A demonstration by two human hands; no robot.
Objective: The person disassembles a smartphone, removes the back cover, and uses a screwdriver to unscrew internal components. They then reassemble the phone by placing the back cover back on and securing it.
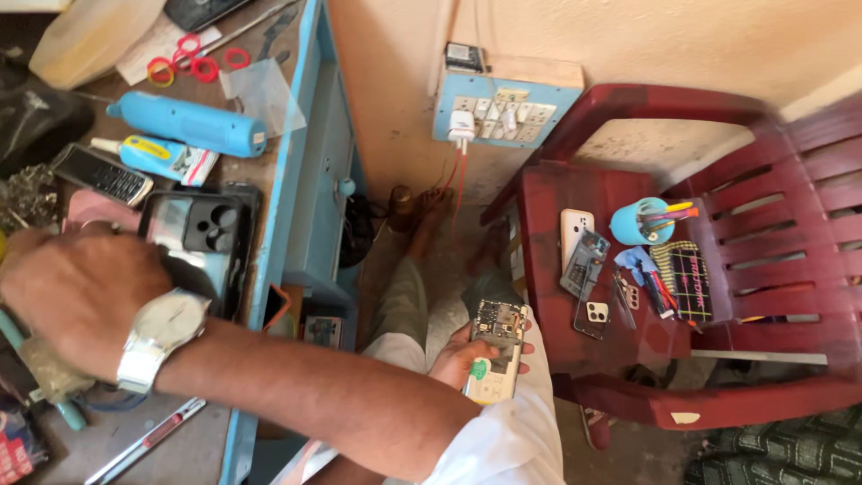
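My left hand rests over my lap and holds an opened phone with its circuit board showing; a small green piece sits under my thumb. My right arm, with a silver wristwatch, crosses over to the blue-edged workbench. There my right hand hovers with curled fingers, its back toward me, beside a black phone case with a round camera cut-out. What the fingers hold is hidden.
The bench carries a blue cylindrical tool, a glue tube, a keypad phone and red rings. A dark red plastic chair holds phone parts and a blue cup of tools. A socket board hangs on the wall.
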